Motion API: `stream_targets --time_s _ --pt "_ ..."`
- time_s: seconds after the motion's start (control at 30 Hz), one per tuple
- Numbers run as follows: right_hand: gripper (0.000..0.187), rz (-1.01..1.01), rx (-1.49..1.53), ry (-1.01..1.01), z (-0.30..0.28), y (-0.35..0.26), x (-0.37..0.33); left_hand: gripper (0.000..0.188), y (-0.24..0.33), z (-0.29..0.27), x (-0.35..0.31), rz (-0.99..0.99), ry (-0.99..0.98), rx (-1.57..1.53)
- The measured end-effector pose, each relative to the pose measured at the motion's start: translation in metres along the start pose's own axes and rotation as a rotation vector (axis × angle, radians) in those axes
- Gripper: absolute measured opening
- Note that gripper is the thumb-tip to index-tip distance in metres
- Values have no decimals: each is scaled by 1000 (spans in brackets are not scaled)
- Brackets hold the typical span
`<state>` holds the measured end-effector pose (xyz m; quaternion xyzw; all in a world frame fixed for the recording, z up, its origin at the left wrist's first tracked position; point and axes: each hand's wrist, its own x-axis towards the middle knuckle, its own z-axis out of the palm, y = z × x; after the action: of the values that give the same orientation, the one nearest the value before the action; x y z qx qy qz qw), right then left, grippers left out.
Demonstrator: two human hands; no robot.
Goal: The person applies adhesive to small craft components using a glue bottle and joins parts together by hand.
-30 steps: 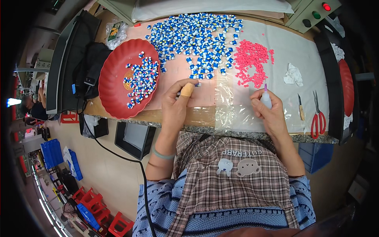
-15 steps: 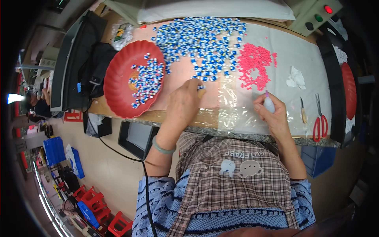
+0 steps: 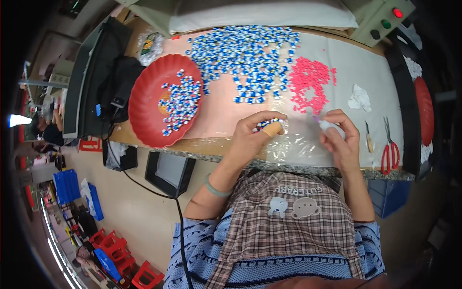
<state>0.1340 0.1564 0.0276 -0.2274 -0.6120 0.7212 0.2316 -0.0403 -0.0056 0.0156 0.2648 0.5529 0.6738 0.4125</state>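
Observation:
Small blue-and-white pieces [image 3: 276,121] are pinched between the thumb and fingers of my left hand [image 3: 257,135], above the near part of the table. A yellowish cover wraps its thumb. My right hand [image 3: 342,139] grips a small white squeeze bottle [image 3: 333,128] whose purple tip points toward the left hand. Beyond the hands, a wide spread of loose blue-and-white pieces [image 3: 245,53] covers the back of the table. Beside it lies a pile of small pink pieces [image 3: 309,79]. At the left, a red scalloped bowl [image 3: 144,108] holds more blue-and-white pieces mixed with pink.
Crumpled white tissue [image 3: 359,98], a thin pointed tool with a wooden handle [image 3: 369,142] and red-handled scissors [image 3: 389,154] lie at the right. A second red bowl [image 3: 424,111] stands at the far right. A black cable [image 3: 149,189] hangs past the table's stone-like front edge [image 3: 211,156].
My left hand has moved right and nearer, away from the spread, holding pieces. My right hand has shifted slightly right, and its bottle now tips leftward.

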Motion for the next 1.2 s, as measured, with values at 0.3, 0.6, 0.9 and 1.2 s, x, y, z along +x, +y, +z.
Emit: stream_targets --time_s 0.3,0.6,0.9,1.2 --pt "37 -96 34 159 0 -12 -7 30 0 21 -10 -158 -88 55" --pt "40 -393 -417 146 0 -20 -20 27 -3 31 -13 -81 -95 208" --pt "40 -645 -755 120 4 -24 -18 25 -5 30 -15 -32 -99 245" --pt "40 -598 -777 77 6 -26 -21 26 -5 30 -15 -46 -91 249"
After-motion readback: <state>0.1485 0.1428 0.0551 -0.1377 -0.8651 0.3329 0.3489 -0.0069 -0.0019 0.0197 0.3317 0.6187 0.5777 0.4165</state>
